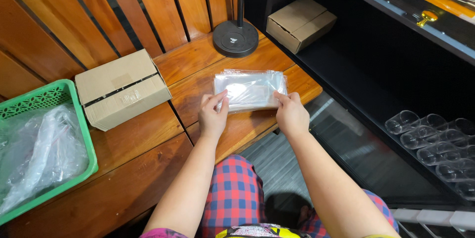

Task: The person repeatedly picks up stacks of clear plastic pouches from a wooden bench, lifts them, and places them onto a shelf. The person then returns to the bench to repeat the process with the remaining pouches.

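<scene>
A flat stack of clear plastic bags (251, 88) lies on the wooden bench top (148, 139). My left hand (213, 114) pinches the stack's near left corner. At the near right corner, my right hand (291, 114) grips the same stack with fingers closed on its edge. Both forearms reach in from the bottom of the view over a red and blue checked garment.
A closed cardboard box (121, 89) sits to the left, and a green plastic basket (44, 100) holding clear bags is at the far left. A round black stand base (235, 38) and a smaller cardboard box (300, 23) lie behind. Clear plastic cups (435, 144) line a dark shelf at right.
</scene>
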